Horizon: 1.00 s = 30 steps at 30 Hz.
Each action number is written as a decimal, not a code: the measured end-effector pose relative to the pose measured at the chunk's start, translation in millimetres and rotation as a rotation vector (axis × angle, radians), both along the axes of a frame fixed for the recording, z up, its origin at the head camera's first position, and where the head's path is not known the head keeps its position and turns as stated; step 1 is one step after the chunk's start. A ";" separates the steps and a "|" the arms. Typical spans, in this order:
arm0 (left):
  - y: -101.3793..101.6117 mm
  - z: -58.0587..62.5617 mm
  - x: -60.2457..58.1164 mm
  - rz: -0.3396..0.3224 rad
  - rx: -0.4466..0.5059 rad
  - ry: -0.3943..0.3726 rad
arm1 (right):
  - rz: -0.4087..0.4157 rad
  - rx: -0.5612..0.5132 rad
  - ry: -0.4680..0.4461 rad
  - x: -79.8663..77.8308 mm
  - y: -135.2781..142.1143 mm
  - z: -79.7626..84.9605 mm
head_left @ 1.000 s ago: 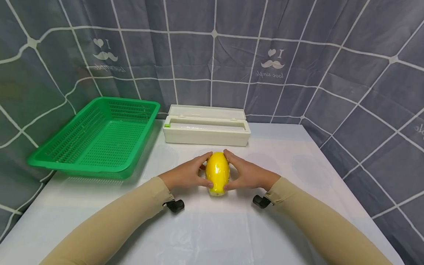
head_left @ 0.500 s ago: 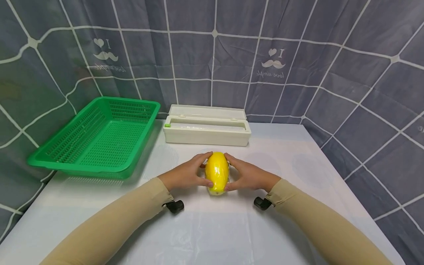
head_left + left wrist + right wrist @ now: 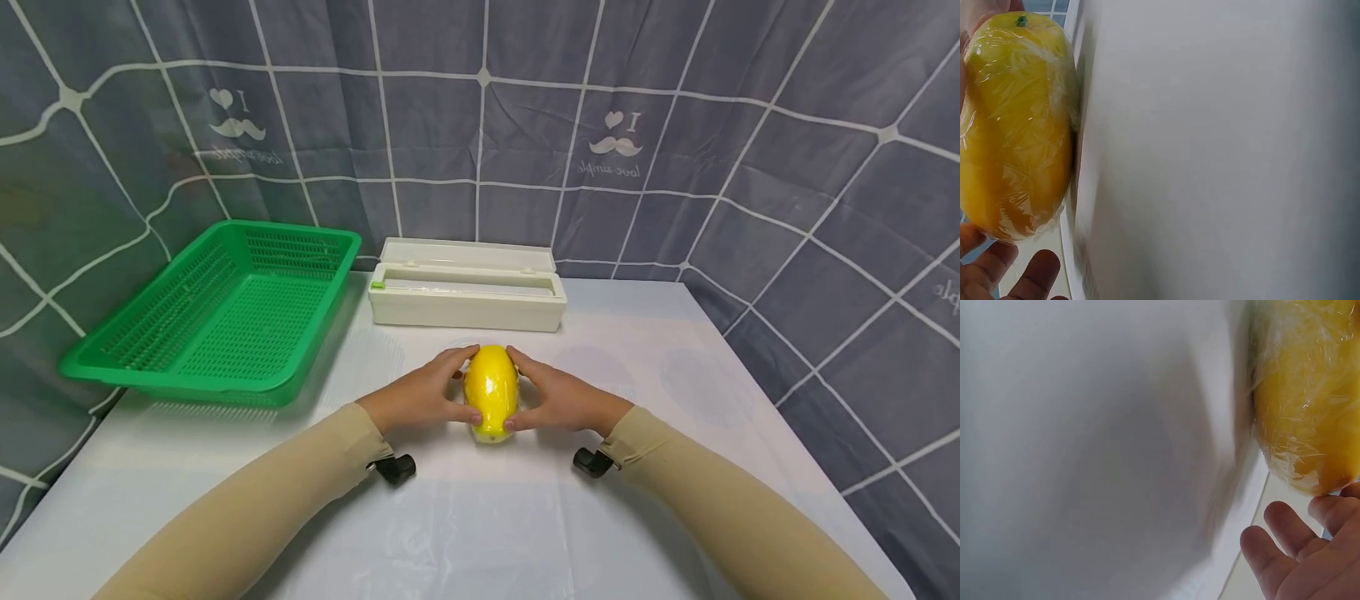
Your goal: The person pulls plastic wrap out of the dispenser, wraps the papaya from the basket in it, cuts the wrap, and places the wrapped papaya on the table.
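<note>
A yellow oval fruit (image 3: 491, 387), snugly covered in clear cling film, lies on the white table between the two hands. My left hand (image 3: 423, 392) holds its left side, thumb at the near end and fingers at the far end. On the opposite side my right hand (image 3: 562, 395) grips it the same way. The left wrist view shows wrinkled film over the fruit (image 3: 1019, 131) and a small green stem spot at one end. In the right wrist view, fingertips touch the far end of the wrapped fruit (image 3: 1310, 394), while other fingers stand off it.
Behind the fruit stands a white cling film dispenser box (image 3: 468, 312), lid raised, with a roll inside and a small green piece at its left. A green plastic basket (image 3: 281, 392) sits at the left. A grey checked curtain (image 3: 427, 125) hangs along the back and sides.
Almost nothing differs. Both hands keep their hold on the wrapped fruit, which stays in place on the table; the head view shifts only slightly.
</note>
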<state>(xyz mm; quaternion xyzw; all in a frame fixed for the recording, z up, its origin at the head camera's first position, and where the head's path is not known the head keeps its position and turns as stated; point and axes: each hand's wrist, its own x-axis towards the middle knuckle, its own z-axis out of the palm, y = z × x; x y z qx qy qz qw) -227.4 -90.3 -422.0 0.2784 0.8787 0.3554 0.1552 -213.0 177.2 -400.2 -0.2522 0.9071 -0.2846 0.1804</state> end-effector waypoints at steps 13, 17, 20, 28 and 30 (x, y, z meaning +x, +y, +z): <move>-0.2 0.9 0.0 -0.010 0.008 0.013 | -0.009 0.003 -0.015 0.1 -0.2 -0.2; -0.2 2.1 0.4 -0.010 0.006 0.011 | -0.008 0.001 -0.015 0.0 -0.3 0.2; -0.6 2.6 0.7 -0.010 0.008 0.009 | -0.012 -0.001 -0.018 0.3 -0.1 0.9; -1.6 4.7 1.6 -0.014 0.013 0.006 | -0.008 -0.004 -0.009 0.9 0.5 1.4; -2.0 5.2 1.6 -0.011 0.010 0.008 | -0.007 -0.006 -0.010 1.2 0.9 1.5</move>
